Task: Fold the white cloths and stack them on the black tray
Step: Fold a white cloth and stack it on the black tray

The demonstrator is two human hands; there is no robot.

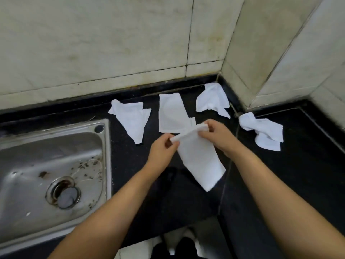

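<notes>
You held one white cloth [200, 161] up over the black worktop [308, 165], your left hand [162, 148] pinching its near top corner and your right hand [216, 133] pinching the far one, the rest hanging down between your forearms. Just beyond that cloth lay a flat cloth [172, 114]; a crumpled cloth [131, 118] sat between it and the steel sink [52, 165]. Two more rumpled cloths [212, 99] lay toward the tiled corner.

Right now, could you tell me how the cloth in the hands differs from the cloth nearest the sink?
The held cloth hangs folded and smooth, pinched along its top edge by the left hand and right hand. The sink-side cloth lies loose and rumpled on the counter, untouched. Both are white.
</notes>
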